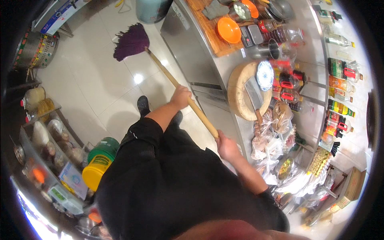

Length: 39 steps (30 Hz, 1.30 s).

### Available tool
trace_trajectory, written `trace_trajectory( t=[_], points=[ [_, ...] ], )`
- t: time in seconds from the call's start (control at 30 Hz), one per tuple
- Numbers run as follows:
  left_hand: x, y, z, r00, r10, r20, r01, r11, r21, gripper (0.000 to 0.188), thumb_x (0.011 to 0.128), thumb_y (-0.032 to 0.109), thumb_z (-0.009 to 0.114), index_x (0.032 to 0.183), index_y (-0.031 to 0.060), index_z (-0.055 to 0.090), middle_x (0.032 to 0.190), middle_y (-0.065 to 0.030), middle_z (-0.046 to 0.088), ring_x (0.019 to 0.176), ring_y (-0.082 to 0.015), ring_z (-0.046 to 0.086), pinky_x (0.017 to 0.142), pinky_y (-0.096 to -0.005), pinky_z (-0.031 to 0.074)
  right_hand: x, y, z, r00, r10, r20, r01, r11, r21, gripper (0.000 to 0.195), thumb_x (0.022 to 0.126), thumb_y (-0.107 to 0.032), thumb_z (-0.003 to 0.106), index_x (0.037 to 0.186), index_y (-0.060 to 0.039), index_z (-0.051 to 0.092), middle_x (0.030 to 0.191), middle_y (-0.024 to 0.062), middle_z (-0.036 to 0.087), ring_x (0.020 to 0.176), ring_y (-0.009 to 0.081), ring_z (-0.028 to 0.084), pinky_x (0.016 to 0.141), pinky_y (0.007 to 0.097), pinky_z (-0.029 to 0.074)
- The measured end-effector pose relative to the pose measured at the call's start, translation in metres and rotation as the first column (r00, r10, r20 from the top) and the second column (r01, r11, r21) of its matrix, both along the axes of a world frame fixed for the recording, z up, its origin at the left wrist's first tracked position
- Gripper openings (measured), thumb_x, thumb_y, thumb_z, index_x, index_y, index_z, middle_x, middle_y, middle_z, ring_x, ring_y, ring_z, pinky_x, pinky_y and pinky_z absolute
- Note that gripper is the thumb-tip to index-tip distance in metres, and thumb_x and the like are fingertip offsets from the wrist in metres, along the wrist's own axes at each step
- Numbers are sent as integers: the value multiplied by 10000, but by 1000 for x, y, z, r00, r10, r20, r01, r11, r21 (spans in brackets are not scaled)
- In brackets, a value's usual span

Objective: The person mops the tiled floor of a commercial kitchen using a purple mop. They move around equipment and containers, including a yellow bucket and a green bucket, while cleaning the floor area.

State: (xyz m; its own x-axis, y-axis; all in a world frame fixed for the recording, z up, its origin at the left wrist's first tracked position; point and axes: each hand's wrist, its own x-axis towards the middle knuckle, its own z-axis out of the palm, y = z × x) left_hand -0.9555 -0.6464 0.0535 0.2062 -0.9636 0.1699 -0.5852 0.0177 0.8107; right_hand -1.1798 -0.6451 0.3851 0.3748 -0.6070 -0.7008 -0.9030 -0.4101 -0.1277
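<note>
A mop with a dark purple cloth-strand head (132,43) rests spread on the pale tiled floor (87,81), ahead of me and to the left. Its wooden handle (163,70) slants down from the head toward my right side. My left hand (181,97) is closed around the middle of that handle. Near the handle's end, my right hand (227,147) grips it beside the steel counter. The palms and most of the fingers' inner sides are hidden. Below my left forearm, a dark shoe (143,105) stands on the tiles.
A steel counter (220,70) runs along the right, bearing a round chopping block (235,90) with a cleaver (254,93), an orange bowl (229,30) and bagged food (267,144). Yellow (94,174) and green (103,148) buckets stand at left. A grey-blue bin (153,12) stands at the far end.
</note>
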Motion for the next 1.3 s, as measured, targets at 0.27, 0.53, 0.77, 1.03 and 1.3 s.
trace_trajectory(
  t=[0.27,0.53,0.77,1.03,1.3],
  points=[
    [-169,-1,39,837,-541,79,507,822,260,361,678,520,824,804,188,762,884,-65,724,996,-316,648,939,-458,450,-179,33,44,989,-115,-89,123,988,90,354,1061,-278,514,1342,-65,547,864,323,686,857,494,697,771,563,552],
    [-279,2,108,521,-822,-229,849,472,238,613,686,695,777,840,102,782,864,-142,744,848,-363,700,735,-498,520,-253,36,146,834,-510,-210,551,754,356,393,1118,-298,475,1375,-28,600,824,109,671,770,203,673,705,353,550],
    [-300,2,128,271,-852,-449,961,216,171,421,746,444,807,850,39,758,828,-151,725,808,-317,674,749,-478,503,-196,10,222,437,-735,-519,885,247,394,374,1115,-329,463,1364,-105,630,657,-11,488,410,82,369,367,235,299],
    [-216,26,123,393,-787,-477,919,347,185,381,749,362,785,893,11,749,836,-171,723,804,-300,660,775,-473,493,-229,-10,165,191,-747,-637,878,-160,451,444,1082,-427,480,1318,-75,612,684,27,530,432,85,391,371,210,327],
    [-86,56,100,660,-683,-314,751,613,246,313,664,295,816,880,77,758,819,-139,735,796,-320,694,742,-478,523,-121,-29,115,206,-665,-718,761,-352,545,503,1077,-384,513,1459,-57,529,718,60,540,452,91,419,387,196,363]
  ],
)
